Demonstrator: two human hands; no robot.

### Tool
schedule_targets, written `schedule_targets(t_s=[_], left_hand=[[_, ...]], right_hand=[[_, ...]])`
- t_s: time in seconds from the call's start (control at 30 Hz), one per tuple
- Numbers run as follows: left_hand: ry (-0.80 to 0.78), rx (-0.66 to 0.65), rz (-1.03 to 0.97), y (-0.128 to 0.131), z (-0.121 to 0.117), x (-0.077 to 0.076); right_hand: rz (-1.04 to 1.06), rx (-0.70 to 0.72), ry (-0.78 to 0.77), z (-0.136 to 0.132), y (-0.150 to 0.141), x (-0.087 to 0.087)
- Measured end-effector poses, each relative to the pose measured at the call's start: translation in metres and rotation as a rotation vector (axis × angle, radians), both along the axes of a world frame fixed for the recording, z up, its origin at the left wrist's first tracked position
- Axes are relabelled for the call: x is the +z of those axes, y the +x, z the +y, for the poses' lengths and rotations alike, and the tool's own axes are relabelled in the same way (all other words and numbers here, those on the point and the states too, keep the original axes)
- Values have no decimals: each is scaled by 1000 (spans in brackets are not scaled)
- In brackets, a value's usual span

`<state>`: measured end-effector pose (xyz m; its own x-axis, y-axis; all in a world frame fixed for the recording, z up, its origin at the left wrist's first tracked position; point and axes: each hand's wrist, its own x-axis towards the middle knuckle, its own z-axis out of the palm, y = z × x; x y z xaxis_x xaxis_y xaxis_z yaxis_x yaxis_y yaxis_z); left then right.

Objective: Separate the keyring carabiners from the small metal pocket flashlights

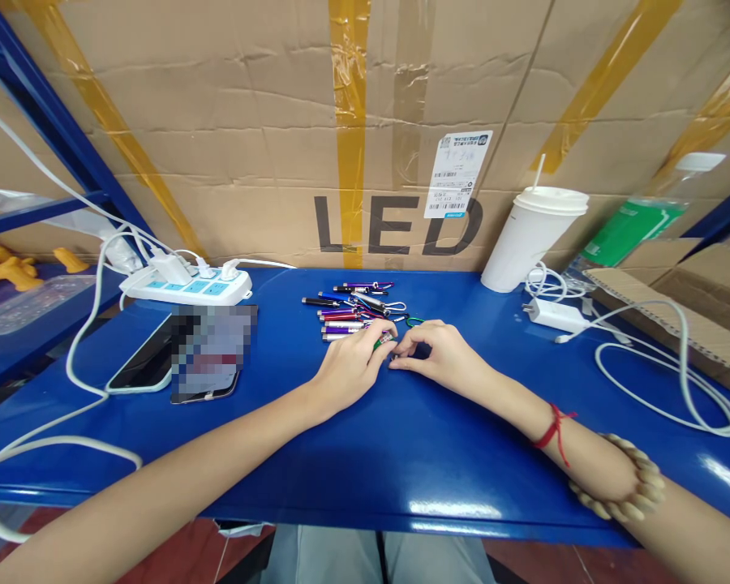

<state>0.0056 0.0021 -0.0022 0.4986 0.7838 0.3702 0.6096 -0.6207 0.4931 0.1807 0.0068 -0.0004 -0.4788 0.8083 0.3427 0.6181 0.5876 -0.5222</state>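
Pinching a green tube (384, 341), left fingers (379, 356) sit beside curled right fingers (412, 365), whose hold is unclear

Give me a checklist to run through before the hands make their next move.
1. Left hand gripping the green pen-shaped tube: ok, held between thumb and fingers.
2. Right hand holding a small part: cannot tell; its fingertips hide what is between them.
3. Other pen-shaped tubes within reach: ok, grouped just beyond the left hand.
4. Lid on the white drink cup: ok, fitted, with a straw through it.
5. Phones clear of the left forearm: ok, both lie apart from it.
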Motion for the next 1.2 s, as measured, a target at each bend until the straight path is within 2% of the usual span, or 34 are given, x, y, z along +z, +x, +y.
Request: schedule_targets(t_s=[0.4,0.67,0.83,0.97,1.2], left_hand=[[32,-2,7,-1,2,-2],[-15,-10,-5,-1,1,1],[-31,2,-39,-1,1,0],[-47,8,-48,-1,1,-2],[-81,3,-56,-1,2,-2]], right_hand=[[22,-5,-59,-2,0,1],[-85,-247,-9,-4,2,6],[-30,-283,17,-3,4,6],[73,-274,4,-2,2,6],[415,-227,-69,0,-1,8]])
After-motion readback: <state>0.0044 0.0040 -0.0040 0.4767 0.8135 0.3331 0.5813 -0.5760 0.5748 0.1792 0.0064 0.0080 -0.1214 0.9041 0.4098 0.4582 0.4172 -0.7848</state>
